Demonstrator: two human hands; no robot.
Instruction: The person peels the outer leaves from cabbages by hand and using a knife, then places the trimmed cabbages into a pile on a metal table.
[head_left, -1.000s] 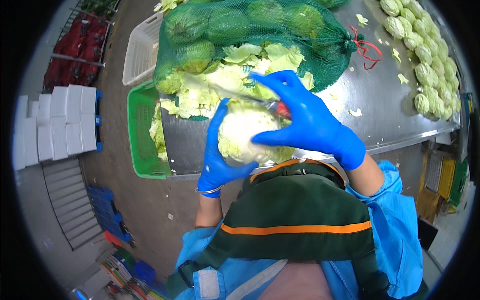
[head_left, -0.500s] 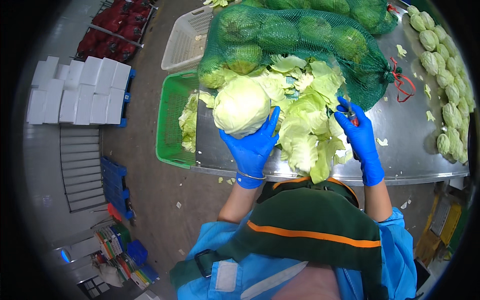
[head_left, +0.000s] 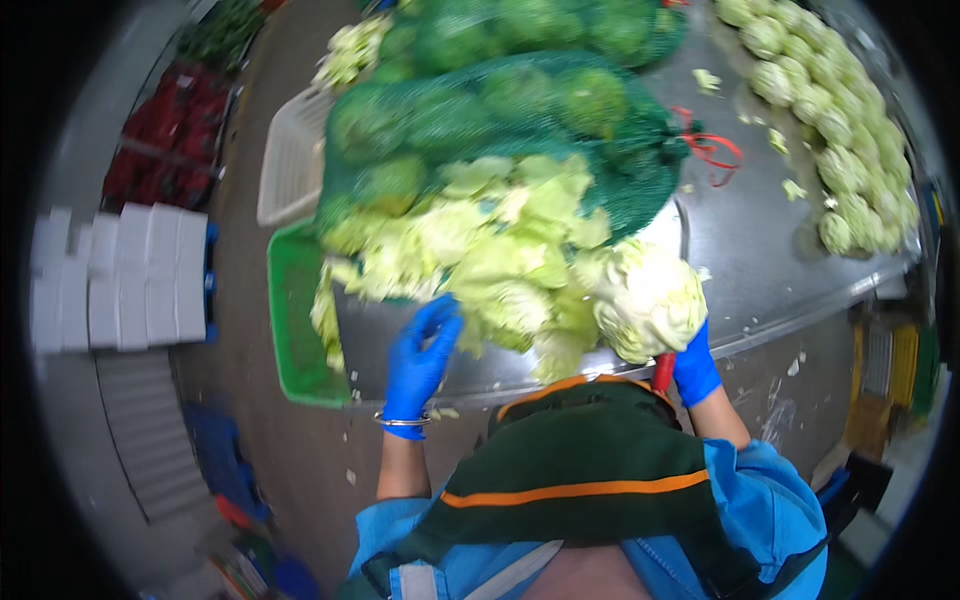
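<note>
A trimmed pale green cabbage rests in my right hand, which cups it from below and the right near the table's front edge. A red handle, probably a knife's, sticks out beneath the cabbage beside that hand; its blade is hidden. My left hand, in a blue glove like the other, is empty with its fingers apart, at the near left of the loose leaves. Those cabbage leaves lie in a wide heap between my hands and a green net sack full of cabbages.
Rows of trimmed cabbages line the right side of the metal table. A green crate with leaves stands left of the table, a white crate beyond it. Stacked white boxes stand farther left.
The cabbage has passed from my left hand to my right, moving rightward. My left hand has let go and drawn back left. The view has shifted.
</note>
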